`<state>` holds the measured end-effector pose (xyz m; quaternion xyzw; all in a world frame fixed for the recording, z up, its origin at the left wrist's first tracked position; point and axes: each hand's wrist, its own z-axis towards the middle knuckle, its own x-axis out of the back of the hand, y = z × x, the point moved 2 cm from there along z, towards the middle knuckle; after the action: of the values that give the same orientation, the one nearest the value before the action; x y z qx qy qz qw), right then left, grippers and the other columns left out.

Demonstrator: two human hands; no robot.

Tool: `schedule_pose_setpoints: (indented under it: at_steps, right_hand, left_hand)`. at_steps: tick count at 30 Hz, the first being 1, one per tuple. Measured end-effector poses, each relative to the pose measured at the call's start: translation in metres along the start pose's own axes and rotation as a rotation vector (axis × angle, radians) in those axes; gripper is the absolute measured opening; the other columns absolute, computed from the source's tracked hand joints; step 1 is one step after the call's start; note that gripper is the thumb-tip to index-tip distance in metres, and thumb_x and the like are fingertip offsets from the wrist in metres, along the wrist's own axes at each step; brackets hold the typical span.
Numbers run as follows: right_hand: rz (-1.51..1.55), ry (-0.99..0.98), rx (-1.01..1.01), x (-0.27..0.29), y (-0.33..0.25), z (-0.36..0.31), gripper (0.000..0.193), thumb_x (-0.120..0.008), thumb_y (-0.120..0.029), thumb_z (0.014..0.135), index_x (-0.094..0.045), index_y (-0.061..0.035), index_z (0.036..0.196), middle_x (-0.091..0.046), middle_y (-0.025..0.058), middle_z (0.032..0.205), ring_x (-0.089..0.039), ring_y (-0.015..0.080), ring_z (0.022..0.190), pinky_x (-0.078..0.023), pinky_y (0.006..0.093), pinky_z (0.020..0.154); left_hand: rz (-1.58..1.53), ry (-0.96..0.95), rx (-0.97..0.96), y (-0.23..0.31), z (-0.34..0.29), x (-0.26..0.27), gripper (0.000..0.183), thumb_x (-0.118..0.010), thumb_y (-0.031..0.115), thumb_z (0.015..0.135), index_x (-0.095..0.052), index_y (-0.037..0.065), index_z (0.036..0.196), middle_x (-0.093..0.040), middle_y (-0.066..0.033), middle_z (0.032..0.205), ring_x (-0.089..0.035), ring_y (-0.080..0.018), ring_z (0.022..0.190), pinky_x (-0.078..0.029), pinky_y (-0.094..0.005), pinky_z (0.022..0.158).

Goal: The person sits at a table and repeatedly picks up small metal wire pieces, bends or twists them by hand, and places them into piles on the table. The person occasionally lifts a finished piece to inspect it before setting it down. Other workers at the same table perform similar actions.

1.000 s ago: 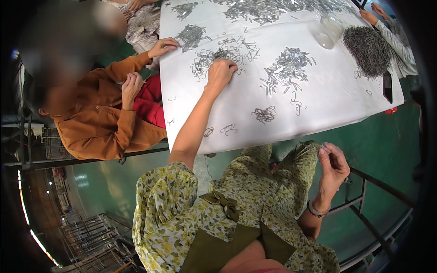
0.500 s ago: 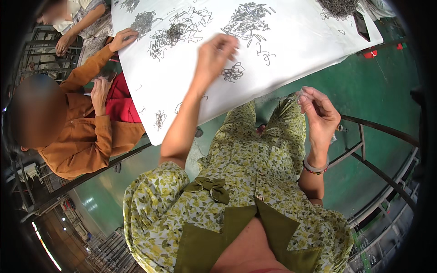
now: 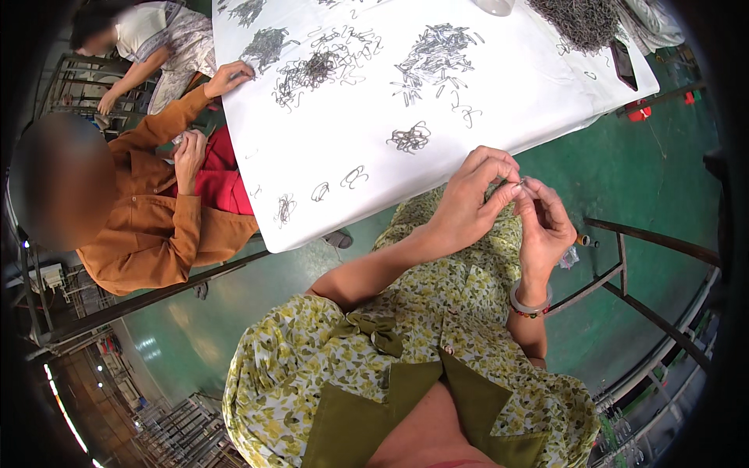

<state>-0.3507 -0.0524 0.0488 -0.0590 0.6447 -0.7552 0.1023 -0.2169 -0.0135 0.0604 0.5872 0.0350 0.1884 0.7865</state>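
Over my lap, just off the table's near edge, my two hands meet fingertip to fingertip. My left hand (image 3: 477, 193) is closed in a pinch on what looks like a small dark wire hook, mostly hidden by the fingers. My right hand (image 3: 546, 225) is also closed, thumb and forefinger touching the same spot. A crumpled clear plastic bag (image 3: 569, 257) shows below its curled fingers. Closest to them on the white table (image 3: 343, 140) lies a small heap of bent wire hooks (image 3: 409, 138). Smaller clusters of hooks (image 3: 354, 178) lie to the left.
Larger piles of dark hooks (image 3: 441, 62) spread across the table's far side. A big dense heap (image 3: 577, 23) and a phone (image 3: 622, 64) are at the far right. A co-worker in a brown shirt (image 3: 144, 226) sits left, one hand on the table. Metal rails (image 3: 655, 242) stand right.
My left hand has come back from the hook piles, down and right, to meet my right hand. My right hand has stayed nearly in place. The view has shifted slightly.
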Motion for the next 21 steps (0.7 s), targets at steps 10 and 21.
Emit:
schedule_pose_setpoints:
  at_steps: [10,21]
  right_hand:
    - [-0.225,-0.065,0.077,-0.007,-0.02,0.05,0.018,-0.059,-0.003,0.089,-0.067,0.0032,0.105,-0.068,0.0093,0.086,-0.061,0.0103,0.072,-0.046,0.0212,0.059]
    - [-0.934,-0.511,0.497,-0.111,0.1,0.174,0.007,-0.053,0.005,0.073,-0.059,0.0091,0.074,-0.057,0.0263,0.087,-0.055,0.0432,0.086,-0.049,0.0458,0.07]
  left_hand:
    - [-0.178,0.021,0.129,0.006,0.0,0.002,0.006,-0.051,0.002,0.094,-0.05,-0.001,0.099,-0.062,-0.0107,0.095,-0.059,-0.0141,0.09,-0.047,-0.0288,0.082]
    - [-0.079,-0.049,0.028,0.003,-0.005,0.002,0.007,-0.054,0.002,0.092,-0.053,0.001,0.099,-0.06,-0.0095,0.096,-0.058,-0.0176,0.09,-0.046,-0.0284,0.082]
